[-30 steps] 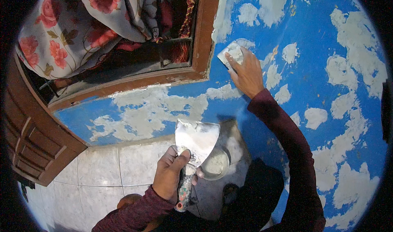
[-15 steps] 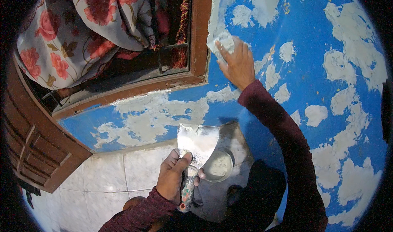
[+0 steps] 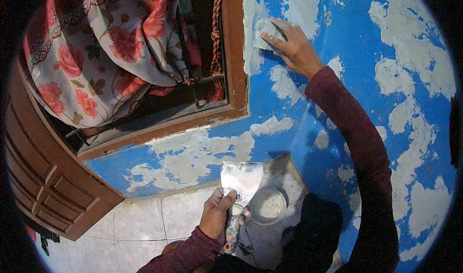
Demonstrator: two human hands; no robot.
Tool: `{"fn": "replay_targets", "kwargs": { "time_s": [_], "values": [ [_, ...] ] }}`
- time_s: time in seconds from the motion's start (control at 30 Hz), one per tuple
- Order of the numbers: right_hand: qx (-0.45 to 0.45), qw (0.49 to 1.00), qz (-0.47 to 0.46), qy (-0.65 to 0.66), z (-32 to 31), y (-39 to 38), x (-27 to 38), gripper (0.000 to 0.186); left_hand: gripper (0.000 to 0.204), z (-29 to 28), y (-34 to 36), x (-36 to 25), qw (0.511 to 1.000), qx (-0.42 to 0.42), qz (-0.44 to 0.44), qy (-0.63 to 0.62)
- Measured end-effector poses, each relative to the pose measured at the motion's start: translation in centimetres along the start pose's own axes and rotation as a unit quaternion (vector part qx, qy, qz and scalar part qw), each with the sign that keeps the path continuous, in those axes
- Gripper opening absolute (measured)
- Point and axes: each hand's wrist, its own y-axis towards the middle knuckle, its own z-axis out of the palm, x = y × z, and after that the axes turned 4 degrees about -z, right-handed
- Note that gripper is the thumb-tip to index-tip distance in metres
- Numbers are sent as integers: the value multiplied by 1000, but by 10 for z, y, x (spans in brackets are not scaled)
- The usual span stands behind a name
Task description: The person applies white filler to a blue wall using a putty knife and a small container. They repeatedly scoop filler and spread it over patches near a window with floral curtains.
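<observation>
My left hand (image 3: 218,212) is closed round the paint-spotted handle of a wide putty knife (image 3: 242,179), its blade upward and smeared with white filler. At the wall beside the window frame, my right hand (image 3: 300,51) presses a small flat putty spreader (image 3: 264,34) to the surface, fingers over its face. The spreader lies on a pale filler strip along the frame's right edge; its outline is partly lost against the filler. Beneath the knife and to its right, a round tub (image 3: 268,206) holds whitish putty. The blue wall (image 3: 352,99) carries many grey-white filler patches.
The brown window frame (image 3: 236,99) has metal bars, a twisted red-yellow cord (image 3: 216,32) and a floral curtain (image 3: 115,46) bunched in it. A brown wooden shutter or door (image 3: 53,186) stands at left. White tiles (image 3: 140,217) cover the floor; my dark-clothed knee (image 3: 316,229) is beside the tub.
My right hand has moved up the wall with the spreader, beside the window frame, and its fingers are spread wider. The view has shifted; my left hand still holds the putty knife.
</observation>
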Motion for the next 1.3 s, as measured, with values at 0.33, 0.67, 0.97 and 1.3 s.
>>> {"fn": "replay_targets", "kwargs": {
  "time_s": [0.33, 0.67, 0.97, 1.3],
  "values": [
    [-58, 997, -57, -13, -3, 36, -32, 57, 23, -4, 6, 1, 1000, -6, -6, -1],
    [-37, 991, -37, -125, 1, 15, -55, 55, 22, -7, 10, 1, 1000, -1, -9, 0],
    [-56, 986, 134, -77, -13, 34, -25, 54, 20, -2, 7, -4, 1000, 1, -26, -1],
    [-23, 991, 101, -88, 14, 34, 8, 56, 20, -2, 8, -1, 1000, -6, -9, -14]
  ]
}}
